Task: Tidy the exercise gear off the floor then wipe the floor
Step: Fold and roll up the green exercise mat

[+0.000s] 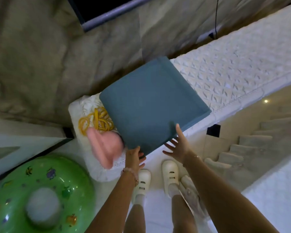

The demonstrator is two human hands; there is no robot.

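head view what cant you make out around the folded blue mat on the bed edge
Pink soft object: motion-blurred in the head view; its kind is unclear.
Coiled yellow cord: partly hidden under the folded blue mat and the pink object.
Left hand: its fingers are tucked beneath the mat's corner.
Green inflatable ring: cut off by the left and bottom edges.

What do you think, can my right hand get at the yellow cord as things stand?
Probably not directly. The yellow cord lies beyond the blue mat, partly under it; your right hand is open at the mat's near edge, with your left hand, gripping the mat's corner, in between.
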